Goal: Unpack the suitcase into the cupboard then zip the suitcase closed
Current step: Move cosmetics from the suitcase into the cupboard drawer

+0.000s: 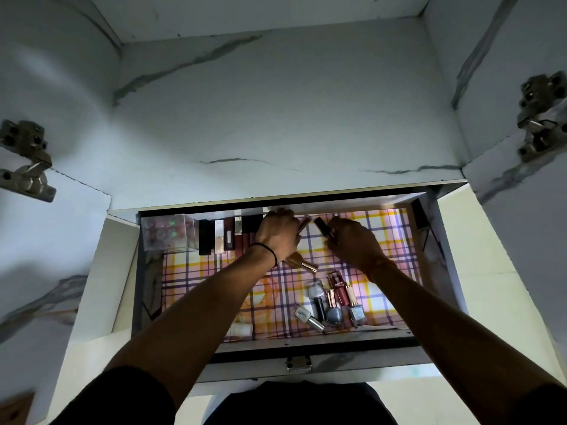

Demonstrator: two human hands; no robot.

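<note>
An open cupboard drawer (pixel 306 348) lined with plaid paper lies below me. My left hand (pixel 277 231) grips a slim pinkish tube (pixel 303 223) near the drawer's back edge. Just to its right, my right hand (pixel 352 240) holds a dark lipstick tube (pixel 322 227). A row of boxed cosmetics (pixel 227 236) stands along the back left, beside a clear plastic box (pixel 167 233). Several nail polish bottles (pixel 334 302) lie at the front right. A gold-capped bottle (pixel 302 262) rests below my left wrist. The suitcase is not in view.
The marble-patterned shelf (pixel 276 118) of the cupboard spans above the drawer, with door hinges at the left (pixel 26 161) and right (pixel 541 115). A small white bottle (pixel 241 329) lies at the drawer's front left. A metal latch (pixel 298 363) sits on the drawer front.
</note>
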